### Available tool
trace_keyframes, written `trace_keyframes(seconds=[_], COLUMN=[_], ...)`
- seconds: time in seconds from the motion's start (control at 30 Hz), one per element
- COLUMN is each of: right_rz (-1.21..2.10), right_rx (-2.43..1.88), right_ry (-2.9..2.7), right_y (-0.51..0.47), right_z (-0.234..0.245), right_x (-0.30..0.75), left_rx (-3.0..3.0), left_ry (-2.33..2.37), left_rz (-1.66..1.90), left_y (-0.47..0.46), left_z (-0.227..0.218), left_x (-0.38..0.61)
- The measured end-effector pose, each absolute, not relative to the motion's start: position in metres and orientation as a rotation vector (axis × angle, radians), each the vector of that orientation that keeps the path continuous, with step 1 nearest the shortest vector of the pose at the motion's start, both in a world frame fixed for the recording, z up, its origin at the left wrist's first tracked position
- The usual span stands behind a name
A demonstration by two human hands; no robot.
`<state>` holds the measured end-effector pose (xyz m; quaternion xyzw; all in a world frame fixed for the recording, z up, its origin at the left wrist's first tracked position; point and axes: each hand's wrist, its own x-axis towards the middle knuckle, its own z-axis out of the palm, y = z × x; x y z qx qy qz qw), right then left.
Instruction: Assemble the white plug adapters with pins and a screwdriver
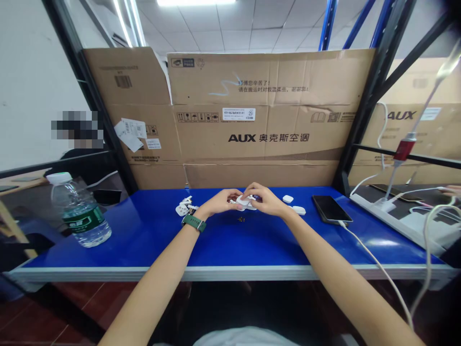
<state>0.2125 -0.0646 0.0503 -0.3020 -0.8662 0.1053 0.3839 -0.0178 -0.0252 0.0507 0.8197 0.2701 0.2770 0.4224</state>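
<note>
Both hands meet over the middle of the blue tabletop, fingers curled round a small white plastic part (243, 201). My left hand (220, 202), with a green watch strap at the wrist, grips it from the left. My right hand (264, 199) holds it from the right. Fingers cover much of the part, so its exact kind is hidden. Just left of my left hand lies a group of small white plastic pieces (182, 209) with metal bits. Two white pieces lie right of my right hand: a squarish cap (287, 198) and a flatter piece (298, 210). Tiny brass-coloured bits (241, 219) lie in front of the hands.
A water bottle (82, 211) stands at the table's left. On the right lie a phone (331, 209) with a charging cable and a long white power strip (396, 222). A cardboard panel (252, 144) closes the back. Another person (81, 144) sits beyond the left side.
</note>
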Motion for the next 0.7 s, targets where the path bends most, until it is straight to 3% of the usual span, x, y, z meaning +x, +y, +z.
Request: trace_keyframes(seconds=[0.7], right_rz=[0.303], right_rx=[-0.895], right_ry=[-2.16], right_y=[-0.0643], right_z=[0.0498], right_x=[0.214], left_rx=[1.958], left_ry=[0.712], left_rz=[0.761], left_y=[-0.0253], left_z=[0.0501], left_x=[-0.0177])
